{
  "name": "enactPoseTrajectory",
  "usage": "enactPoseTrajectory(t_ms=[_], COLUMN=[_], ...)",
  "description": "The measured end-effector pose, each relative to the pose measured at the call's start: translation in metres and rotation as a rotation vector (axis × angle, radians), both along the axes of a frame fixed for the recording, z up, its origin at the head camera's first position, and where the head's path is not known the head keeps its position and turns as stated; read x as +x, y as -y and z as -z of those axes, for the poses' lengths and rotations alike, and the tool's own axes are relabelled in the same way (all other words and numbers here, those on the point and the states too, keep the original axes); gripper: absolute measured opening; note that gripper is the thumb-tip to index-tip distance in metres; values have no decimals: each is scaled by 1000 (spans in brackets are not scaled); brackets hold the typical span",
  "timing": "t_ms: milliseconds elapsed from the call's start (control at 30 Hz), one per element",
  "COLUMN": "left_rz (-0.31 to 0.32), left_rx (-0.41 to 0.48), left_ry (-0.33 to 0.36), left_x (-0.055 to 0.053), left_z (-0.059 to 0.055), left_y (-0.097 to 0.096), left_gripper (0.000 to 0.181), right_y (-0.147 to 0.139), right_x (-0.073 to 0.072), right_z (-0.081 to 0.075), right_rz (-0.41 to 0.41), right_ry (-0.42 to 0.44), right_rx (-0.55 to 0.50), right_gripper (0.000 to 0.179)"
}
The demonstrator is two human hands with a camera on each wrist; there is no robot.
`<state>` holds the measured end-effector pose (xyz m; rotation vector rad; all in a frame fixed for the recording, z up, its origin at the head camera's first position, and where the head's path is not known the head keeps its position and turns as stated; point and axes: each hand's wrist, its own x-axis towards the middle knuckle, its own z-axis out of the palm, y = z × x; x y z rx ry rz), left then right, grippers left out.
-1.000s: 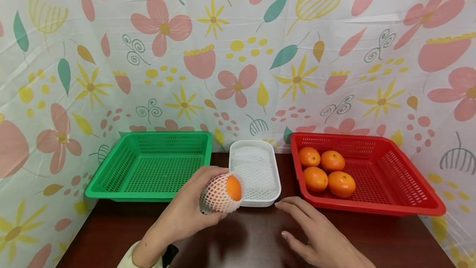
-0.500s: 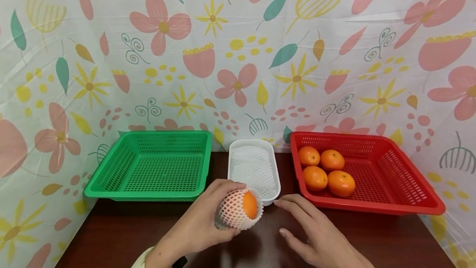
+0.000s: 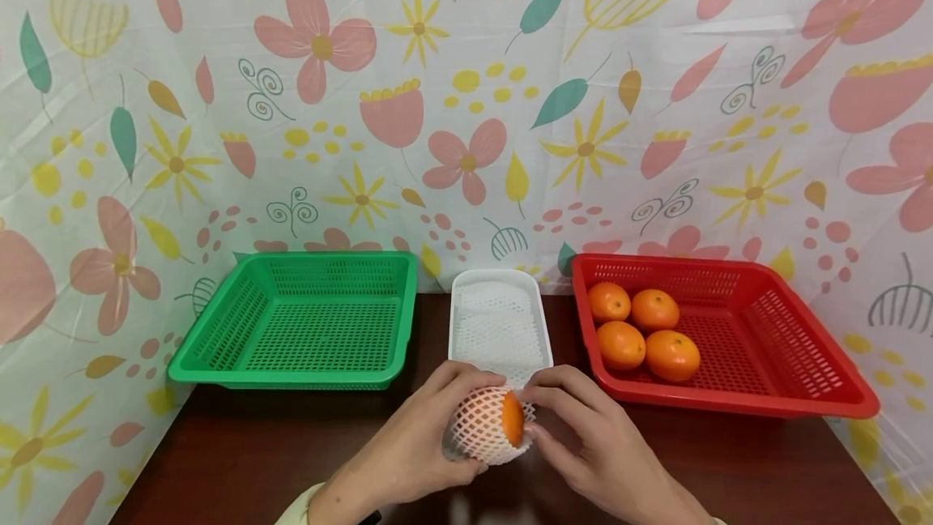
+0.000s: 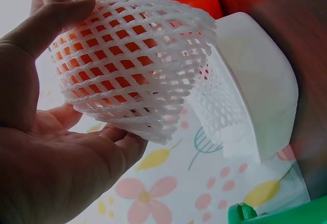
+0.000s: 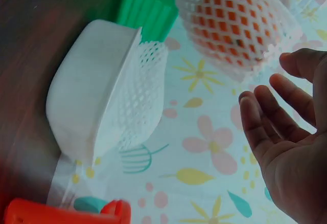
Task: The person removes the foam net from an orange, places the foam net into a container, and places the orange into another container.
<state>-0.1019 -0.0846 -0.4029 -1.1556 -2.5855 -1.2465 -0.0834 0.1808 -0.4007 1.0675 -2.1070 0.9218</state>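
My left hand (image 3: 408, 448) grips an orange (image 3: 513, 418) wearing a white foam net sleeve (image 3: 477, 425), thumb below and fingers over the top. Bare peel shows through the sleeve's open end, which faces right in the head view. My right hand (image 3: 605, 448) is at that open end, its fingertips right by the net's edge. In the right wrist view, the loosely bent fingers (image 5: 278, 114) hold nothing, with a gap between them and the sleeve. The left wrist view shows the net's loose end (image 4: 176, 88) jutting past the fruit.
Behind the hands stands a white tray (image 3: 546, 335) with white foam nets (image 3: 496, 318) lying in it. A green basket (image 3: 291, 383) is to the left. On the right, a red basket (image 3: 787, 403) holds several bare oranges (image 3: 672, 356). A flowered cloth (image 3: 466, 160) hangs behind.
My left hand has carried the netted orange right and slightly toward me. My right hand, earlier apart, has shifted left so its fingertips meet the sleeve's open end.
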Motion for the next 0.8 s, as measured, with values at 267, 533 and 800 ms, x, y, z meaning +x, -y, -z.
enactPoseTrajectory(t_ms=[267,533,800], left_rz=[-13,5,33], left_rx=[-13,3,23], left_ry=[-51,-56,-19], left_x=[1,-1,-1], left_z=[1,0,1], left_y=[-3,-1,0], left_gripper=[95,95,94], right_y=[6,5,6], right_x=[0,2,4], right_z=[1,4,6], right_rz=[-30,-9,18], right_ry=[34,99,178], right_rx=[57,138,209], right_gripper=[33,76,84])
